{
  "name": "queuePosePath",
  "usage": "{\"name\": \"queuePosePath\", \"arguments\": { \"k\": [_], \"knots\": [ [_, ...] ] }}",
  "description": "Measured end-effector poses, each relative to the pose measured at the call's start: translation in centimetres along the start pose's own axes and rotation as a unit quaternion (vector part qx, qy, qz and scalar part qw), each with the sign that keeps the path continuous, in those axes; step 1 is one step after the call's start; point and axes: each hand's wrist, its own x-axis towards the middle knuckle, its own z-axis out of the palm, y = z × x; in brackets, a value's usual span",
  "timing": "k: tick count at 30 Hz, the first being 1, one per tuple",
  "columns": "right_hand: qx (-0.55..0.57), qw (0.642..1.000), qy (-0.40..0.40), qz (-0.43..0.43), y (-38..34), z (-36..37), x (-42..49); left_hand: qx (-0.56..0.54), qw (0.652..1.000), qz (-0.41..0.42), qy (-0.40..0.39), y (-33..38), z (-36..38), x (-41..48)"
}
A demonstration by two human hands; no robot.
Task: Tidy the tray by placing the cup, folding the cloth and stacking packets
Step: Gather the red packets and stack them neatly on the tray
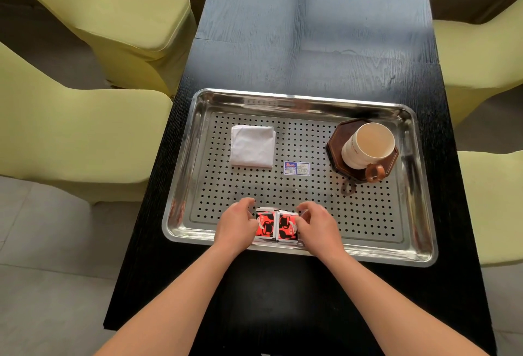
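On the near edge of the shiny perforated steel tray (376,248), two red-and-black coffee packets (276,227) lie side by side, their long axes running away from the person toward the tray's far rim. Whether more packets lie stacked beneath them cannot be told, though pale edges show under the pair. The left hand (236,225) curls against the left packet's outer side and the right hand (318,227) against the right packet's outer side; each grip is pressed in on the packets, fingers bent over the far corners. Both hands hide the packets' outer edges, and the print on them is too small to read.

Toward the tray's far left corner rests the white folded cloth (252,146), a near-square with edges roughly parallel to the tray's sides. Toward the far right corner, the cream ceramic cup (366,146) stands on a dark octagonal wooden coaster (336,140), its amber handle pointing to the tray's near side. Near the tray's centre a small blue-and-white sticker (296,168) is stuck to the perforated floor. The tray sits on a black wood-grain bench (311,30), flanked by yellow-green covered chairs (85,143), which the frame partly cuts off.
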Motion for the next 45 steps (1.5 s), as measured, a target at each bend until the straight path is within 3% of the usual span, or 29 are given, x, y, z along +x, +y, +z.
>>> {"name": "queuePosePath", "arguments": {
  "k": [13, 26, 45],
  "knots": [
    [0.021, 1.0, -0.019, 0.011, 0.0, -0.2, 0.0, -0.019, 1.0, 0.001, -0.01, -0.2, 0.4, -0.5],
    [-0.088, 0.995, -0.035, -0.025, 0.4, -0.2, -1.5, 0.016, 1.0, 0.02, -0.016, 0.1, 0.2, -1.2],
    [-0.042, 0.999, -0.027, -0.015, 0.0, 0.1, -1.4, -0.007, 1.0, 0.021, -0.006, -0.2, 0.0, -1.3]
  ]
}}
